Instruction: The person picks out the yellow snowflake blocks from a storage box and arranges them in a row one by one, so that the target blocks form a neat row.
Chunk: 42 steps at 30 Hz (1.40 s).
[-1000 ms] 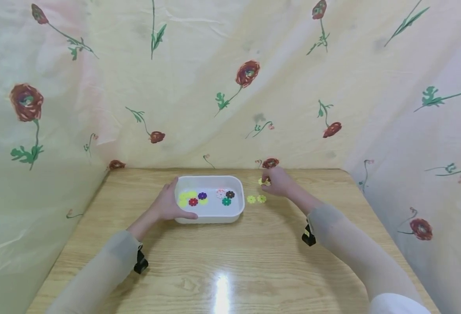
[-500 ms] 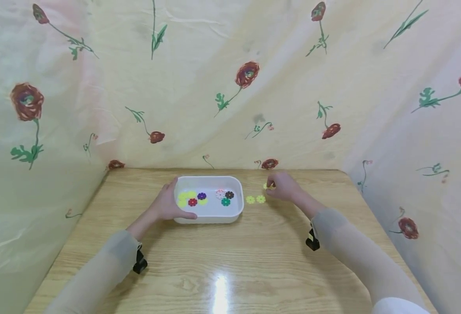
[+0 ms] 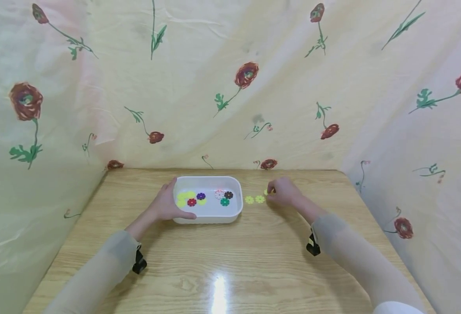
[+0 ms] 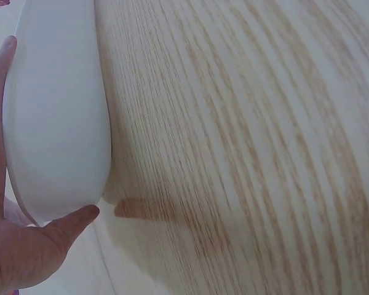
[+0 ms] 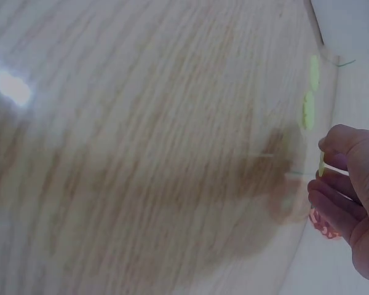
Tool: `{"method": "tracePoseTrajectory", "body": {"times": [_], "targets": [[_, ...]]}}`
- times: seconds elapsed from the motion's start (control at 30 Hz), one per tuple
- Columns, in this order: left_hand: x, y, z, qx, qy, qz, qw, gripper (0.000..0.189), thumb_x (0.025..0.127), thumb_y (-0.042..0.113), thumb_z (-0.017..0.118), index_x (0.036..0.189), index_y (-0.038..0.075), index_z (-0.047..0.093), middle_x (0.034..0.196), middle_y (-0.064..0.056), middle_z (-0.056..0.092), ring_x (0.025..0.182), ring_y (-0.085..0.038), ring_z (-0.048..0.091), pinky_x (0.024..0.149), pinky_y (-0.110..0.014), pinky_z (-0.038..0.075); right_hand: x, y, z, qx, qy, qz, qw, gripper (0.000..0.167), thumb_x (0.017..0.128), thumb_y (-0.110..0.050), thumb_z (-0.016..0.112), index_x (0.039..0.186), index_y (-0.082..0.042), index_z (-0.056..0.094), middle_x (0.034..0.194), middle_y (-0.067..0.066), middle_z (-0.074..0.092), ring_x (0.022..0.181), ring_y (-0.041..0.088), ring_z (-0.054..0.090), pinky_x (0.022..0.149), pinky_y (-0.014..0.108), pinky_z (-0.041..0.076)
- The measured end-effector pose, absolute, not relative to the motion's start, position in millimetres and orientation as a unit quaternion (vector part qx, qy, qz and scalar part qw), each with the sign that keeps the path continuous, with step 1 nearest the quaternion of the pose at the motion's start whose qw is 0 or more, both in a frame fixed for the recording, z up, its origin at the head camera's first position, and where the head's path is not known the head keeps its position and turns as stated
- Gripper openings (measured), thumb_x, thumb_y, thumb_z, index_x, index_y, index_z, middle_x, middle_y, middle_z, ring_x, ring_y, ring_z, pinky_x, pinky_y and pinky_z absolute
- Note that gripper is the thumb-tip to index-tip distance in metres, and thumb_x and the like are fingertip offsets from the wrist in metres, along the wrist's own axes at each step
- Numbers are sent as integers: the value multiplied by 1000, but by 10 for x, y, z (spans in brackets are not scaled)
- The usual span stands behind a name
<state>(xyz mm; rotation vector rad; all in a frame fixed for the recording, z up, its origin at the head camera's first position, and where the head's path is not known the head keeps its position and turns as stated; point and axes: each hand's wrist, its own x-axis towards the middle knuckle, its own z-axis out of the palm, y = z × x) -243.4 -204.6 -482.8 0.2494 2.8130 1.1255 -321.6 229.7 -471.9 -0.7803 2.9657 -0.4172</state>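
Observation:
My left hand (image 3: pixel 165 204) holds the left end of a white plastic container (image 3: pixel 208 220), thumb along its front side and fingers at the back. In the left wrist view the thumb presses the container's outer wall (image 4: pixel 58 110). To the container's right, my right hand (image 3: pixel 286 192) pinches a yellow flower-shaped plastic piece (image 5: pixel 321 165) between thumb and fingers, partly hidden by them. Two more yellow flower pieces, one nearer the container (image 3: pixel 249 199) and one nearer the hand (image 3: pixel 260 199), lie side by side on the table.
Inside the container are red (image 3: pixel 191 202), purple (image 3: pixel 201 196), green (image 3: pixel 224 202), dark brown (image 3: pixel 228 195) and pale pink (image 3: pixel 219 194) flower pieces, plus several yellow ones. A flowered cloth (image 3: pixel 199 96) hangs behind the wooden table (image 3: pixel 183 261).
My right hand has moved toward me and slightly right with the yellow flower piece, near the row of two. The left hand stays on the container.

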Motion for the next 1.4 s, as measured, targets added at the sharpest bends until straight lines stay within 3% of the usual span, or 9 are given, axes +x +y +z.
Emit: {"method": "tracePoseTrajectory", "body": {"times": [0.2,1.0,1.17,1.4], "targets": [[-2435,-2048,-4837,81,923,373,55,145,63,56,100,170,9,14,149,-22,46,125,-36,54,111,-60,50,-3160,2315,-4780,-248,958,-138,36,9,88,-14,78,92,-6,78,92,8,79,77,14,66,80,39,62],[-2424,-2064,-4859,75,924,369,63,146,65,55,99,170,7,10,158,-25,39,133,-40,50,116,-65,46,-3019,2308,-4836,-279,958,-63,6,6,89,-14,78,90,-9,75,83,3,75,73,16,66,74,39,60],[-2440,-2059,-4877,99,910,401,48,139,64,48,102,166,5,17,149,-24,49,129,-41,53,111,-62,48,-3045,2326,-4857,-284,957,-64,8,7,88,-14,78,89,-8,75,80,2,73,71,15,64,73,39,59],[-2437,-2066,-4917,137,881,453,9,133,62,36,106,162,8,22,142,-18,57,123,-37,60,111,-59,50,-3133,2269,-4734,-257,961,-103,17,15,94,-17,75,100,-4,77,99,11,79,88,26,74,84,47,63]]}}
